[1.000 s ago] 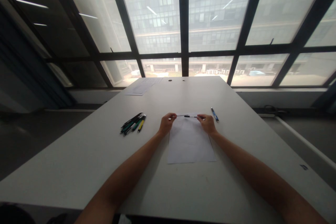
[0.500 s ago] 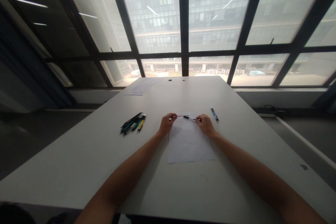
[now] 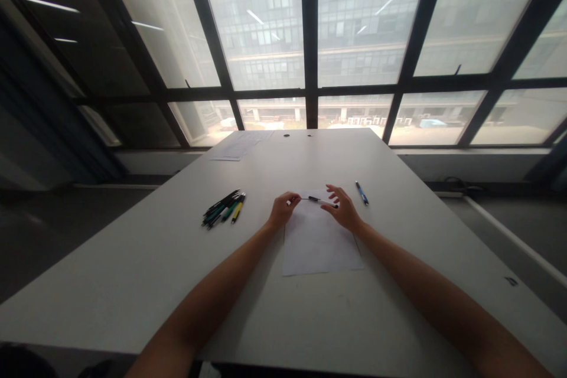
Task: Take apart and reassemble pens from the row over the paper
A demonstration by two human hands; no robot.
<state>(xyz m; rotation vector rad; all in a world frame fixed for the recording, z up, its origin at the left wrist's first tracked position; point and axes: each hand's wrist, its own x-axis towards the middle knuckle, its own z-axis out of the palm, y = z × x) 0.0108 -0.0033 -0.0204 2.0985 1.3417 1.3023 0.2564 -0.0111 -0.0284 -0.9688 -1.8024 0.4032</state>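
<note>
My left hand point(image 3: 283, 209) is closed in a pinch at the upper left of a white sheet of paper point(image 3: 321, 248). A thin dark stick, apparently a pen refill point(image 3: 303, 198), sticks out of its fingertips to the right. Just right of the stick's end lies a pen point(image 3: 322, 201) with a clear barrel and a black grip section, near the top of the sheet. My right hand point(image 3: 343, 208) is open, thumb and fingers spread around the pen's right end. Whether a finger still touches the pen I cannot tell.
A pile of pens point(image 3: 221, 209), black and green with one yellow, lies to the left. A blue pen point(image 3: 362, 194) rests right of my right hand. Printed papers point(image 3: 234, 147) lie at the far left of the white table point(image 3: 133, 271), before the windows.
My right hand has let go of the pen and spread its fingers. The left hand keeps its pinch, and less of the thin stick shows beyond it.
</note>
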